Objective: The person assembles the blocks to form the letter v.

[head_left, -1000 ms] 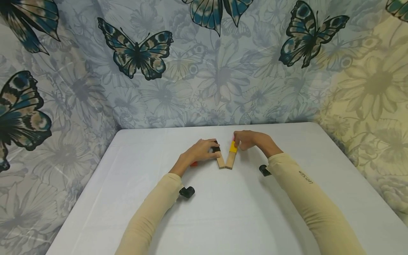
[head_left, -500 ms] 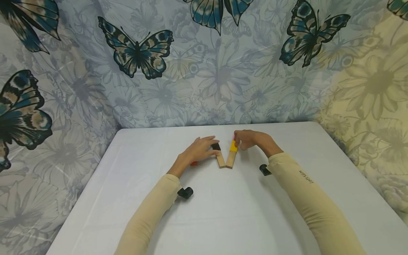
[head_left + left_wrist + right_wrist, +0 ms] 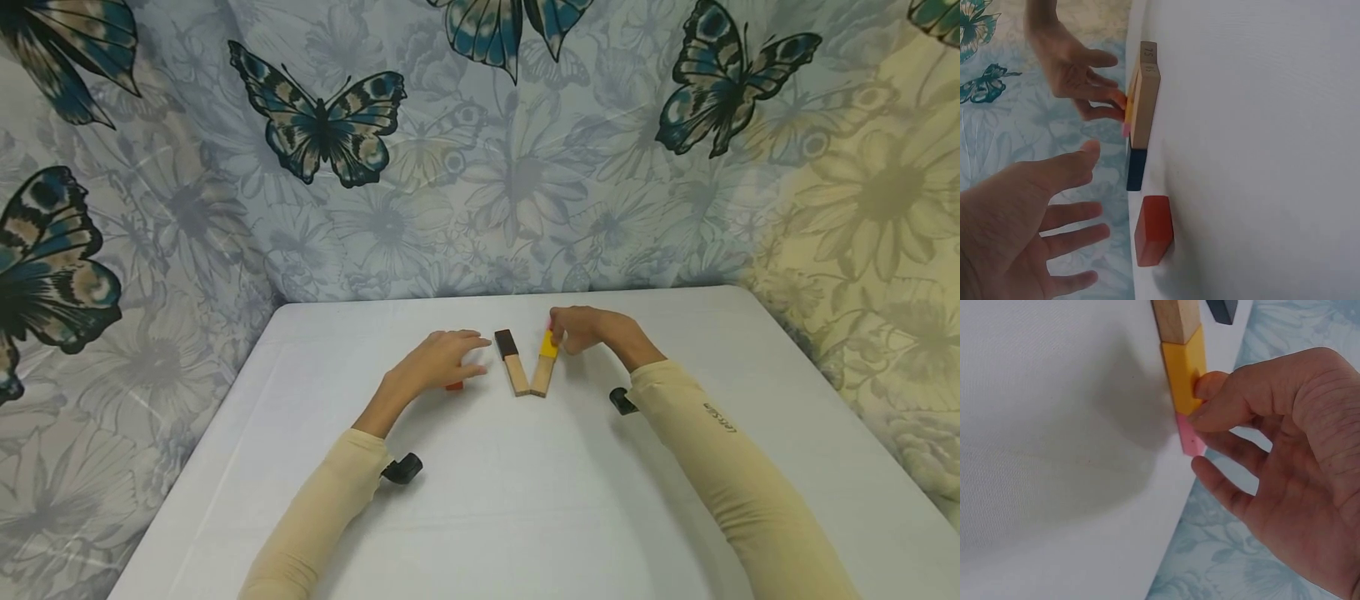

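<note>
Two plain wooden blocks, a left one (image 3: 517,377) and a right one (image 3: 542,378), meet at their near ends in a V. A black block (image 3: 506,343) extends the left arm of the V; a yellow block (image 3: 549,343) and a pink block (image 3: 1189,435) extend the right arm. My right hand (image 3: 588,328) has thumb and index finger on the yellow block, by its joint with the pink one. Left of the black block, my left hand (image 3: 438,360) hovers with fingers spread, holding nothing. Below it lies a red block (image 3: 1154,231), mostly hidden in the head view.
A white table (image 3: 525,500) carries the blocks near its far edge. Butterfly-printed cloth (image 3: 517,192) hangs behind and at both sides. Dark wrist devices, one left (image 3: 402,468) and one right (image 3: 622,402), stick out from the sleeves.
My left hand has let go of the black block and drawn back to the left, leaving that block fully visible. The right hand has stayed in place.
</note>
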Motion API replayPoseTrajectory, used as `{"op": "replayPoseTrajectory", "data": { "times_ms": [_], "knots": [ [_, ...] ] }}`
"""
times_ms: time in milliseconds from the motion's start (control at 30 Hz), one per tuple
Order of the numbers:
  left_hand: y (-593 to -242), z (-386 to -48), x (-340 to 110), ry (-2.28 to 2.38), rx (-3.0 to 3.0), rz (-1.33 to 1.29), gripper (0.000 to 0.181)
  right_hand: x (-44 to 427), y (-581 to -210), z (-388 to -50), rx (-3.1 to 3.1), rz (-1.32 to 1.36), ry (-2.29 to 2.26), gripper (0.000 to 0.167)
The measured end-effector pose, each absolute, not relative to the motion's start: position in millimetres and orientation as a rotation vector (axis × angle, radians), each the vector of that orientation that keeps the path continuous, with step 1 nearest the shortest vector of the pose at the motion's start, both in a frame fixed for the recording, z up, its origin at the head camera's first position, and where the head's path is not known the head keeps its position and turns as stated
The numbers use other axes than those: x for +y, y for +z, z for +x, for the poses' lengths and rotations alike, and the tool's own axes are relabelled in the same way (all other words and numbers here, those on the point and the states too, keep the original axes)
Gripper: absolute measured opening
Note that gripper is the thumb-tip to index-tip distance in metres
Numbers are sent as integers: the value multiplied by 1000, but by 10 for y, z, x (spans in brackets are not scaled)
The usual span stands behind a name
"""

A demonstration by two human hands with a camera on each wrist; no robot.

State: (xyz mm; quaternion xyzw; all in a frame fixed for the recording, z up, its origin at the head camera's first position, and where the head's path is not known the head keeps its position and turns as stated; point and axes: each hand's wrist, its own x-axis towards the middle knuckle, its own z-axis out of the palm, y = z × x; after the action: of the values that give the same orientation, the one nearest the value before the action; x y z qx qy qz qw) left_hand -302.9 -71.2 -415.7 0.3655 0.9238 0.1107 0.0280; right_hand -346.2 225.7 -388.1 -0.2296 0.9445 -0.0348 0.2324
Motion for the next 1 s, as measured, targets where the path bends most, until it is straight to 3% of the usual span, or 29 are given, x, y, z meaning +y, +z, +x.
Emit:
{"op": "replayPoseTrajectory", "data": {
  "times_ms": [500,1000],
  "knots": [
    [-4252,-2874,-1080,330,2831,1128,53,2244,-3898,-3449,2603,-614,-135,45],
    [-4348,-2882,-1095,397,2824,1117,45,2258,-3874,-3428,2603,-617,-137,45]
  ]
}}
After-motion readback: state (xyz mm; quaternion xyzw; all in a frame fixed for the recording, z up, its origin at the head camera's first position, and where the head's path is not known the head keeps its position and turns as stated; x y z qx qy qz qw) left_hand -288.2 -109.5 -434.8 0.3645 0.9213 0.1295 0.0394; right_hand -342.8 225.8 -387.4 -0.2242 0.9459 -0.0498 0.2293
